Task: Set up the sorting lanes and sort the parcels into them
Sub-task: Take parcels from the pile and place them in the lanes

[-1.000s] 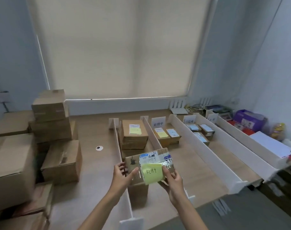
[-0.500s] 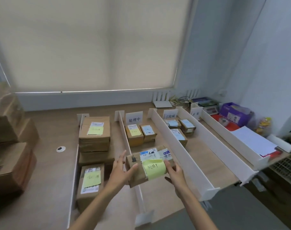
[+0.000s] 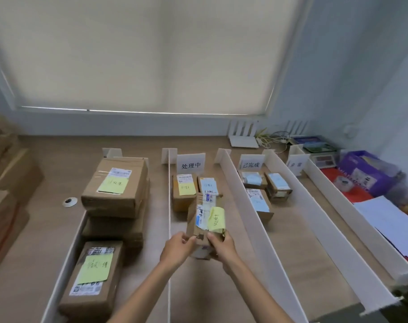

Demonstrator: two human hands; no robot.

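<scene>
While both hands [image 3: 199,247] grip its near end, the parcel [image 3: 206,220] stretches away from them.

Small brown parcel [image 3: 206,223] with yellow note, held lengthwise over the 处理中 lane [image 3: 198,276]; 2 parcels [image 3: 194,191] behind.

A cream roller blind [image 3: 140,54] is covering the wide window and glowing evenly with daylight from behind, while a thin bright strip [image 3: 151,111] is showing along its lower edge. A pale frame [image 3: 2,85] is running down the blind's left side. Blue-grey wall [image 3: 361,78] is rising on the right, with a small round white fitting [image 3: 349,131] sitting low on it. A light wooden worktop [image 3: 58,164] is stretching out from the wall below the window. Grey floor [image 3: 345,317] is showing past the worktop's near right corner.
</scene>
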